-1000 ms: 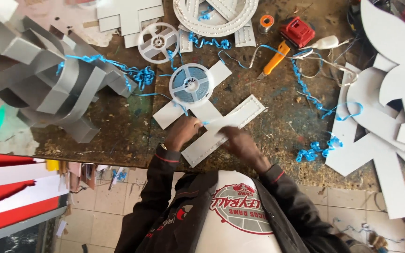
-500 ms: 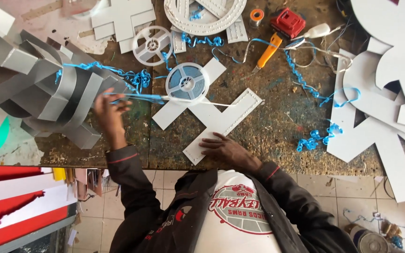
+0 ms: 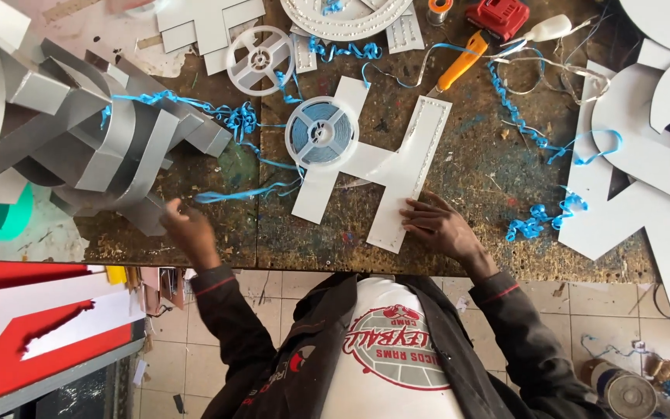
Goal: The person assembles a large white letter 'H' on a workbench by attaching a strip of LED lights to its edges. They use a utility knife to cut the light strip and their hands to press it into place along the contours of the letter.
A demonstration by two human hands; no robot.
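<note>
The left hand point(image 3: 188, 229) at the lower left pinches the end of a blue strip point(image 3: 246, 192) running up-right to the reel point(image 3: 321, 132) on the white letter panel point(image 3: 385, 167); the right hand point(image 3: 440, 225) lies flat and open on the panel's lower end, on the counter point(image 3: 490, 171)

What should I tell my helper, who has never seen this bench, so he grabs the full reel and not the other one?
Start at the worn wooden workbench: near its middle lies a white H-shaped panel, with the right hand resting on its lower end. The full reel sits on that panel's upper left arm. Unlike the empty white reel farther up the bench, it is wound with blue-grey strip.
</note>
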